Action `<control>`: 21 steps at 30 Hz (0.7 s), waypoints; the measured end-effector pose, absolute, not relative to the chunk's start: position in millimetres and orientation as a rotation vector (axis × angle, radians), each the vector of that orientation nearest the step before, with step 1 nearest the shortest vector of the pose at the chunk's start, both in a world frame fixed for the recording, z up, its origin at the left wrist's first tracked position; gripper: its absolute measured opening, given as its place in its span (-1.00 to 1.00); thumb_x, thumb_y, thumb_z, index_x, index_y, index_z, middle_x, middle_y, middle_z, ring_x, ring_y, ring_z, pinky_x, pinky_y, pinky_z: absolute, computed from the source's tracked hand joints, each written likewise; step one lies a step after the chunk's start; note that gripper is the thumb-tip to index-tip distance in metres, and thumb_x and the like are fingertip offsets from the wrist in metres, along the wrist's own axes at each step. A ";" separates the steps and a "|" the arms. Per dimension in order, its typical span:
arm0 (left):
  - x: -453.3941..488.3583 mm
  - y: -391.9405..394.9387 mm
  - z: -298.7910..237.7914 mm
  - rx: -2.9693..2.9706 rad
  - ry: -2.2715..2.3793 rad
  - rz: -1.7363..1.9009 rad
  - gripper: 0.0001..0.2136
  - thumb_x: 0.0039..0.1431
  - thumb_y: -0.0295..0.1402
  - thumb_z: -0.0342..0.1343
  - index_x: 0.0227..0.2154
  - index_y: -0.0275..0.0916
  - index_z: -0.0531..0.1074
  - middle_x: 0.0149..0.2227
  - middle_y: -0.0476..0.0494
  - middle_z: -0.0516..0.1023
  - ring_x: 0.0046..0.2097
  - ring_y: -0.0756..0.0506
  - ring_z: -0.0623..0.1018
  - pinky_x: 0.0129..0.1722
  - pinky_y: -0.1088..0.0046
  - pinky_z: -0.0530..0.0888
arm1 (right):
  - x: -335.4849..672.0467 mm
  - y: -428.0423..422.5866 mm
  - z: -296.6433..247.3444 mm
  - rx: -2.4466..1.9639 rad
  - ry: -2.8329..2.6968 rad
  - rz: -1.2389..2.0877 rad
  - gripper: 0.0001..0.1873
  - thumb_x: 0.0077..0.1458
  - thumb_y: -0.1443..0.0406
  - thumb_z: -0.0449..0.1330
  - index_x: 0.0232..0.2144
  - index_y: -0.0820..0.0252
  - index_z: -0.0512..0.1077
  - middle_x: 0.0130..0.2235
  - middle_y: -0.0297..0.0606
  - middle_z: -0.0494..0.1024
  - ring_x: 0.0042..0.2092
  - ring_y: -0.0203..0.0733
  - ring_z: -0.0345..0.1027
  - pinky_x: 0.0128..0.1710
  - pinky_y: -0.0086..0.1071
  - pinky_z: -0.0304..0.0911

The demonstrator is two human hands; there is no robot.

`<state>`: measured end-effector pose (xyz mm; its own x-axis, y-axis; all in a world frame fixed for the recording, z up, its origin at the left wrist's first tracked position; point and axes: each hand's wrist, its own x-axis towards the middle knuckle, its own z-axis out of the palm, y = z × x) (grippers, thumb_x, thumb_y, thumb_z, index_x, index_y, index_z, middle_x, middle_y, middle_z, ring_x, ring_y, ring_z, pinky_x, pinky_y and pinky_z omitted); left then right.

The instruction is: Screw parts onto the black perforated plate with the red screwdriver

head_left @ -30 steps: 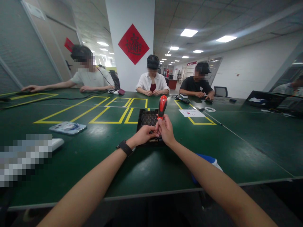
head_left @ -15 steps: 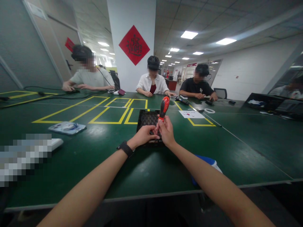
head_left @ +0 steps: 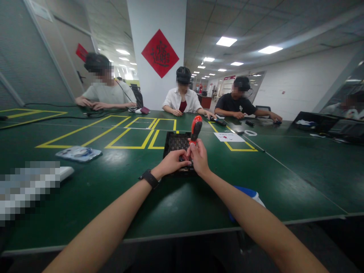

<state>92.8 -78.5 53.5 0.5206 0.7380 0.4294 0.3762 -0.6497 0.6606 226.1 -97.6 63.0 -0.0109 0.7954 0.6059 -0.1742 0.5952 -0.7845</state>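
A screwdriver (head_left: 196, 129) with a red and black handle stands nearly upright over a black case (head_left: 167, 146), its tip hidden by fingers. My right hand (head_left: 200, 158) is closed around the lower end of the handle and the shaft. Close against it, my left hand (head_left: 173, 162) has its thumb and fingers pinched together near the shaft, above the near part of the case. What those fingers hold, if anything, is hidden. The case lies on the green table and has a patterned dark inside.
A phone (head_left: 79, 153) lies to the left, beside a blurred-out object. A blue and white item (head_left: 247, 192) sits under my right forearm. Beyond are a printed sheet (head_left: 229, 137), a white ring (head_left: 250, 133) and yellow tape outlines. Several people sit across the table.
My hands and the screwdriver keep nearly the same place; the handle leans slightly differently. Across the table, the person in black has stretched an arm out to the right toward a small dark object.
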 end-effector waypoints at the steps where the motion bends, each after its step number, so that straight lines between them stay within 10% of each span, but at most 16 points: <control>1: 92.8 -77.8 52.4 2.270 0.921 0.975 -0.80 -0.05 -0.24 0.14 -0.48 -0.31 0.37 -0.46 -0.02 0.45 -0.38 -0.01 0.42 -0.31 0.50 0.34 | 225.6 -98.0 63.1 -0.576 -1.379 0.841 -0.71 0.11 0.13 -0.01 -0.19 0.18 0.23 -0.63 -0.51 0.25 -0.65 -0.47 0.07 -0.63 -0.56 0.03; 21: 92.4 -77.2 53.2 2.242 0.931 0.943 -0.77 -0.05 -0.22 0.13 -0.51 -0.33 0.39 -0.51 -0.01 0.43 -0.44 0.00 0.38 -0.36 0.51 0.32 | 225.2 -96.0 61.9 -0.588 -1.399 0.841 -0.71 0.11 0.13 0.00 -0.17 0.16 0.20 -0.62 -0.51 0.28 -0.67 -0.49 0.04 -0.68 -0.59 0.00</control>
<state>92.4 -77.2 53.2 0.5188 0.7575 0.3964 0.3869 -0.6214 0.6813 225.2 -96.0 61.9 -0.0296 0.7963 0.6041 -0.1602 0.5928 -0.7893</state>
